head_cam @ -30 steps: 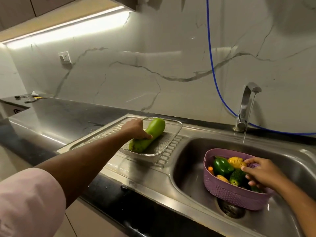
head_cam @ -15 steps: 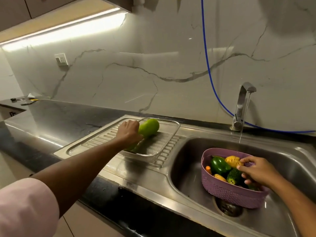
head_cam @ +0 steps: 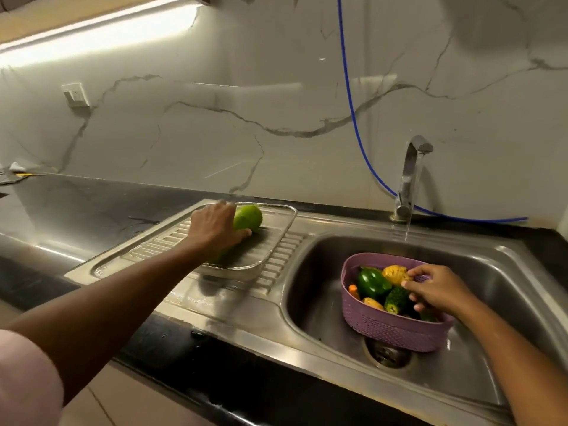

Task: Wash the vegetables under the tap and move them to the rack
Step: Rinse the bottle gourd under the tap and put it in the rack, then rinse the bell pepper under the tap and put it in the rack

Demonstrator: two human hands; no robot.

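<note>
A long light-green gourd [head_cam: 250, 217] lies in the wire rack [head_cam: 278, 241] on the draining board. My left hand [head_cam: 215, 229] grips the gourd and covers most of it. A purple basket [head_cam: 396, 329] stands in the sink [head_cam: 310, 284], holding a green pepper [head_cam: 370, 281], a yellow vegetable [head_cam: 395, 273], a dark cucumber [head_cam: 396, 298], a carrot tip [head_cam: 353, 289] and others. My right hand [head_cam: 438, 290] reaches into the basket with curled fingers on the vegetables; which one it holds is unclear. Water runs from the tap [head_cam: 410, 176] just behind the basket.
A blue hose [head_cam: 349, 96] hangs down the marble wall and runs behind the tap. The sink drain [head_cam: 385, 353] shows below the basket. A dark counter [head_cam: 76, 204] stretches left, with small tools [head_cam: 15, 173] at its far end. A wall socket [head_cam: 75, 94] sits above.
My left hand has slid the gourd further along the rack, toward its back left corner, covering more of it. My right hand stays in the basket, fingers shifted slightly.
</note>
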